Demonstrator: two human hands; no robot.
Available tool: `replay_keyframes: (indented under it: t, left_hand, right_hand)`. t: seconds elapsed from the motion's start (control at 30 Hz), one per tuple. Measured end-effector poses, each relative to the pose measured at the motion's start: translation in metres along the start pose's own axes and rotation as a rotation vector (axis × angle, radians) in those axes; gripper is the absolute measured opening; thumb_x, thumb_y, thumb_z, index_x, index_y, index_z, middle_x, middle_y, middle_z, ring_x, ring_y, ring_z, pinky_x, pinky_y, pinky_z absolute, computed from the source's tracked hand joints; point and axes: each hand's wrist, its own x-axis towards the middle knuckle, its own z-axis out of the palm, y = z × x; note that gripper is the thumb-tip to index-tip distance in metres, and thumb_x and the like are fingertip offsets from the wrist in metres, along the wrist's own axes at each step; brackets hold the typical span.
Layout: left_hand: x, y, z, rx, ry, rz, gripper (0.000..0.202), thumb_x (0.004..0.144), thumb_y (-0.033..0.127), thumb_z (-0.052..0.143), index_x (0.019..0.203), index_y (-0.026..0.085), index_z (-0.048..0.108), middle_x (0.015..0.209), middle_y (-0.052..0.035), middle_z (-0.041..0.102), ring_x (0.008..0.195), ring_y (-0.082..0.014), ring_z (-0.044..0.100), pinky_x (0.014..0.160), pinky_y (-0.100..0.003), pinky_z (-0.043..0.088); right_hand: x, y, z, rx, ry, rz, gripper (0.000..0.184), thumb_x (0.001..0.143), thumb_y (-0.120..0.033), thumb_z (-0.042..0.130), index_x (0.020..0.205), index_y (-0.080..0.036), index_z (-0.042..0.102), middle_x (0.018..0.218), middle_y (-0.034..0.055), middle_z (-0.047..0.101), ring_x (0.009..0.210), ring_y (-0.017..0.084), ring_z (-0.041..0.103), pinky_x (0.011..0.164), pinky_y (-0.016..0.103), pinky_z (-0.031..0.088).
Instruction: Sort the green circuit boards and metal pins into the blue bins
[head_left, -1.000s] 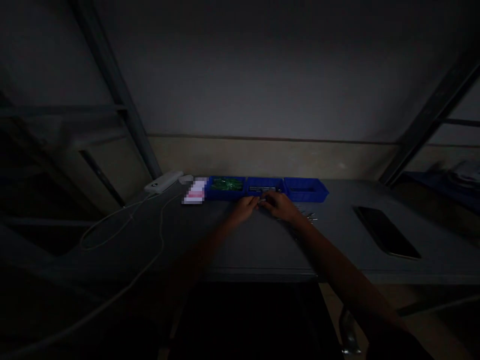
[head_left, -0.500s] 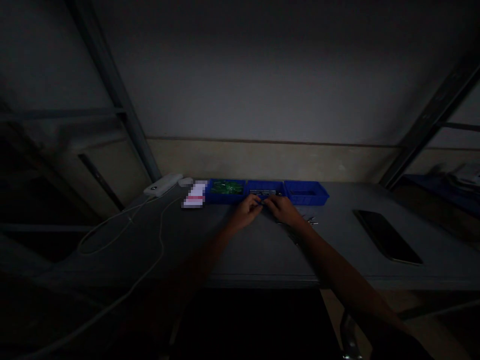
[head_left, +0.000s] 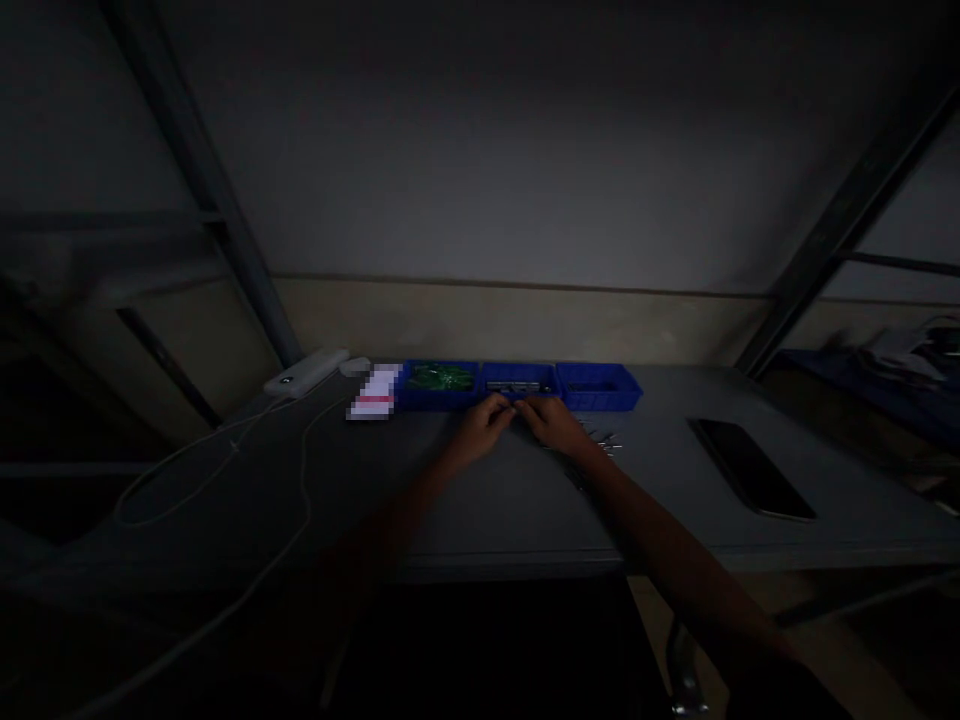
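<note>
In the dim head view my left hand [head_left: 482,428] and my right hand [head_left: 551,424] meet fingertip to fingertip just in front of the middle blue bin [head_left: 517,373]. Both are closed in a pinch. Whatever lies between the fingers is too small and dark to make out. Slim metal pieces [head_left: 510,386] lie inside that middle bin. Beside my right wrist, several thin metal parts [head_left: 609,444] are scattered on the grey table [head_left: 480,510]. Green pieces [head_left: 441,377] fill the left blue bin [head_left: 437,400]. The right blue bin [head_left: 600,399] holds small dark items.
A dark phone [head_left: 750,468] lies on the table at the right. To the left are a white power strip [head_left: 306,374], its white cable [head_left: 306,490] and a blurred white paper or screen [head_left: 375,390]. Metal posts [head_left: 825,240] stand at both sides.
The whole view has shifted slightly, so things sit a little further left. My hands stay together at the middle bin, with the fingertips slightly closer.
</note>
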Motion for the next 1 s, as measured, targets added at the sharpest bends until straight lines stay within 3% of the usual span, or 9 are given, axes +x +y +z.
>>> replay_keyframes:
  t: [0.13,0.33,0.5,0.7,0.83,1.0]
  left_hand:
    - [0.0,0.002,-0.002,0.031,-0.015,-0.043,0.02,0.084,0.034,0.045,0.076,0.017,0.054,0.064,0.0032,0.053,0.062,-0.0118,0.05,0.06,-0.023,0.038]
    - [0.001,-0.001,-0.005,-0.045,0.012,-0.128,0.025,0.085,0.036,0.042,0.073,0.017,0.053,0.061,0.0033,0.051,0.055,-0.0104,0.047,0.054,-0.022,0.036]
    - [0.002,-0.005,-0.002,-0.09,0.044,-0.159,0.034,0.088,0.042,0.036,0.069,0.017,0.05,0.059,0.0031,0.049,0.051,-0.0094,0.045,0.052,-0.022,0.035]
    - [0.001,-0.003,-0.003,-0.237,0.104,-0.16,0.025,0.085,0.042,0.042,0.087,0.018,0.051,0.062,0.0038,0.052,0.05,-0.0088,0.044,0.05,-0.021,0.034]
    - [0.0,0.003,-0.008,-0.301,0.046,-0.176,0.021,0.078,0.036,0.053,0.089,0.018,0.051,0.063,0.0042,0.052,0.051,-0.0084,0.044,0.05,-0.021,0.034]
    - [-0.003,0.004,-0.007,-0.257,0.014,-0.086,0.024,0.072,0.031,0.062,0.087,0.017,0.051,0.065,0.004,0.051,0.06,-0.0098,0.051,0.056,-0.021,0.037]
  right_hand:
    - [-0.001,0.001,0.0,0.068,0.022,0.023,0.04,0.091,-0.044,0.038,0.07,-0.017,0.059,0.061,0.0013,0.057,0.056,0.013,0.049,0.056,0.024,0.034]
    - [-0.002,-0.003,-0.002,0.14,0.011,0.028,0.024,0.084,-0.035,0.052,0.095,-0.015,0.06,0.061,-0.0015,0.056,0.055,0.012,0.052,0.054,0.023,0.035]
    - [-0.001,-0.007,-0.001,0.124,0.021,-0.035,0.022,0.088,-0.032,0.047,0.087,-0.016,0.062,0.07,0.0024,0.062,0.063,0.014,0.056,0.061,0.024,0.038]
    - [-0.002,-0.009,0.002,0.092,0.002,-0.038,0.027,0.091,-0.029,0.041,0.082,-0.016,0.062,0.075,0.0038,0.065,0.066,0.014,0.057,0.063,0.024,0.038]
    - [0.0,-0.007,0.003,0.051,0.018,-0.004,0.028,0.092,-0.029,0.039,0.081,-0.016,0.061,0.073,0.0047,0.064,0.066,0.014,0.057,0.062,0.024,0.036]
    - [0.002,-0.007,0.001,0.006,-0.001,0.027,0.028,0.091,-0.03,0.04,0.075,-0.016,0.059,0.066,0.0035,0.062,0.061,0.014,0.054,0.058,0.024,0.034]
